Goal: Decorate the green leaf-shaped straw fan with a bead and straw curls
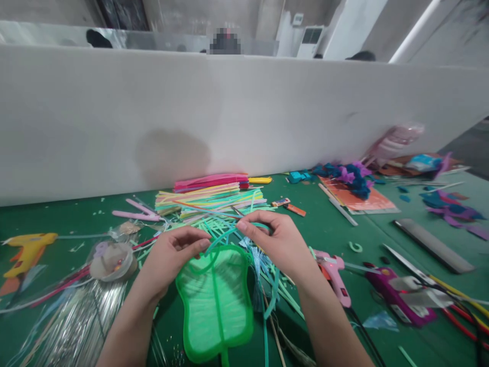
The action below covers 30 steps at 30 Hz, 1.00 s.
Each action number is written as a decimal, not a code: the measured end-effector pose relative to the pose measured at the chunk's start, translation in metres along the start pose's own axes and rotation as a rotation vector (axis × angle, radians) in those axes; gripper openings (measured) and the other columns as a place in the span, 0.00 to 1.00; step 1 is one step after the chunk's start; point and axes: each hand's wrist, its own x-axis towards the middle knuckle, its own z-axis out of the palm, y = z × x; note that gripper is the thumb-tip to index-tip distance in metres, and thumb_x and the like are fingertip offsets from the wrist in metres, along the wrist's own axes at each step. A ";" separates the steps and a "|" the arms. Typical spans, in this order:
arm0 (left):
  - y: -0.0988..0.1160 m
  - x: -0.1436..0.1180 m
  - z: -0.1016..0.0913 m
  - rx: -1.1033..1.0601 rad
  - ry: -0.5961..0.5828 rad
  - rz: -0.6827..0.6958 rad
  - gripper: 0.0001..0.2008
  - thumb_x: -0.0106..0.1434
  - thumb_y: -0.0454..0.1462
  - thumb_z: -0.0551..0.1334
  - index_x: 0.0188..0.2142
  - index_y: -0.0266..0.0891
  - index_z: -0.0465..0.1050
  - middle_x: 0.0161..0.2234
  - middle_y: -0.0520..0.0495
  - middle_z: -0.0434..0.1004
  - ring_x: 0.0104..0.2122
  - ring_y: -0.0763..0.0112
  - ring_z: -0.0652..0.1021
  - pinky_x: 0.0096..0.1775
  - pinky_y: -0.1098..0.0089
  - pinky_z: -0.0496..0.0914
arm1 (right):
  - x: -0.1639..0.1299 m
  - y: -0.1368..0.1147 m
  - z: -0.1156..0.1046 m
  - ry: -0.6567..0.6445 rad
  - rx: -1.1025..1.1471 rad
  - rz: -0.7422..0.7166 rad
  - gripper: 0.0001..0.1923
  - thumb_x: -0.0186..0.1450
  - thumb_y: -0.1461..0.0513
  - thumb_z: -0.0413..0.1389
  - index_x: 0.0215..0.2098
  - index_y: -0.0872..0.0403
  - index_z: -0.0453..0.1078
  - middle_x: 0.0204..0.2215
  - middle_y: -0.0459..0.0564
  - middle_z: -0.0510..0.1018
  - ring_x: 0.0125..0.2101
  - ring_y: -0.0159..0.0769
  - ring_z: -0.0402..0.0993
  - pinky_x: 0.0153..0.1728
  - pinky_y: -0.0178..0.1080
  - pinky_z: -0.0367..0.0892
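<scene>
My left hand (176, 257) pinches one end of a turquoise pipe cleaner (223, 235) between thumb and fingers. The other end runs to my right hand (275, 239), whose thumb and forefinger are closed on it. The strand slants up to the right between the hands, and a loop of it shows behind my right fingers. Just under the hands is a green leaf-shaped panel (233, 300) with a fuzzy green rim, a centre rib and a stem. Its top edge is close to my left fingertips; whether they touch it, I cannot tell.
Bundles of coloured pipe cleaners (210, 196) lie behind the hands. A yellow glue gun (28, 250) and a plastic cup (112, 262) are left. A pink glue gun (334, 278), scissors (408, 262) and a purple box (401, 298) are right. A white partition (244, 117) stands behind.
</scene>
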 end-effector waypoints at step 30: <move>0.000 -0.002 0.013 -0.120 -0.223 -0.153 0.17 0.52 0.41 0.73 0.39 0.39 0.75 0.33 0.49 0.81 0.34 0.69 0.80 0.34 0.72 0.71 | 0.010 0.013 0.004 0.154 -0.150 -0.149 0.09 0.64 0.57 0.59 0.34 0.55 0.78 0.22 0.43 0.72 0.19 0.25 0.59 0.20 0.31 0.55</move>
